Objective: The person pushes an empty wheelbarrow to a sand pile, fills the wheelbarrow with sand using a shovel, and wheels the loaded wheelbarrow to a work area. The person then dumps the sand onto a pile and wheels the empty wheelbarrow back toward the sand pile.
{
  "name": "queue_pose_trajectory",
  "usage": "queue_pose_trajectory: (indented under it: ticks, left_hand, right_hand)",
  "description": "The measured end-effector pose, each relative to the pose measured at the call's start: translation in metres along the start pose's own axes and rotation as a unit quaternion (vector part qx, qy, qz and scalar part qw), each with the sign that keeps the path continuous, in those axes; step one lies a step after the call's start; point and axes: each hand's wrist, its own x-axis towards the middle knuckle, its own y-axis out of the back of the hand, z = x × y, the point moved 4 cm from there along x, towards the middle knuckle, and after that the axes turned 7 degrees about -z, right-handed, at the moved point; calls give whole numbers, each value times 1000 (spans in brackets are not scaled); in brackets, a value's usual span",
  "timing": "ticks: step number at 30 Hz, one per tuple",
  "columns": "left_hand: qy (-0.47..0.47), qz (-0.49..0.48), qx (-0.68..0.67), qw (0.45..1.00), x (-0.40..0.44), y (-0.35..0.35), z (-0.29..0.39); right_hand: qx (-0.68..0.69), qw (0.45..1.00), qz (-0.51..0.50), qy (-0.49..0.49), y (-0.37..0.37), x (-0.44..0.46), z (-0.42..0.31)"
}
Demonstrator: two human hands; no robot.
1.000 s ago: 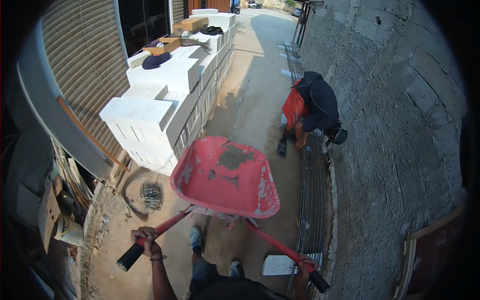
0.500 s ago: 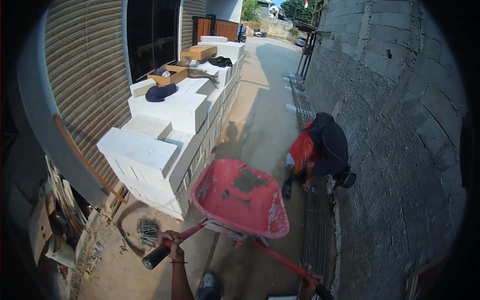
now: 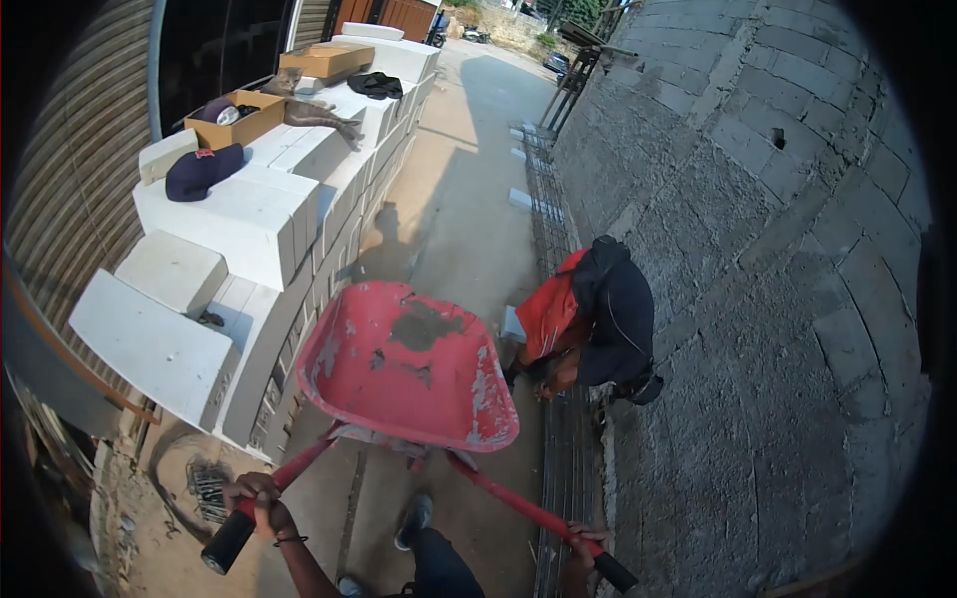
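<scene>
A red wheelbarrow (image 3: 409, 369) with scuffed paint and a grey patch of dried mortar in its tray stands in front of me. My left hand (image 3: 257, 500) is wrapped round its left handle, just ahead of the black grip (image 3: 229, 543). On the right handle (image 3: 528, 506), my right hand (image 3: 586, 543) is closed near the black end. The tray holds no load apart from the mortar residue. Its wheel is hidden beneath the tray.
Stacked white blocks (image 3: 244, 214) line the left, topped by a cap (image 3: 203, 171), cardboard boxes (image 3: 324, 62) and a cat (image 3: 317, 113). A person (image 3: 598, 314) crouches at right over long metal bars (image 3: 563, 448) beside the rough block wall (image 3: 738, 349). A wire bundle (image 3: 207, 488) lies left.
The wheelbarrow and my hands have moved forward along the path, closer to the blocks and the crouching person. Both hands keep their hold; my legs show more, in mid-stride.
</scene>
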Motion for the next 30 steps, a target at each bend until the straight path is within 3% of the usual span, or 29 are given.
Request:
queue_pose_trajectory:
  ticks: [7,10,14,16,18,27,29,30]
  left_hand:
    - [0,4,-7,1000,51,-73,-106]
    - [18,19,64,998,69,-128,-180]
    - [28,6,7,1000,103,-182,-255]
    - [3,-43,-7,999,127,-221,-294]
    - [11,-51,-12,999,158,-250,-330]
    - [67,-109,-5,992,280,-395,-506]
    - [67,-134,-12,989,302,-416,-533]
    - [61,-125,-22,990,312,-427,-546]
  right_hand:
    - [5,999,-33,-33,-55,144,45]
    - [-2,996,-36,-79,-83,230,70]
    - [41,998,-50,-9,-102,327,115]
    - [53,998,-35,-19,-123,348,135]
    - [63,993,47,-85,-143,379,143]
    - [124,990,68,-17,-228,578,196]
    - [106,991,73,-45,-234,613,211]
    - [151,976,130,-93,-241,628,217]
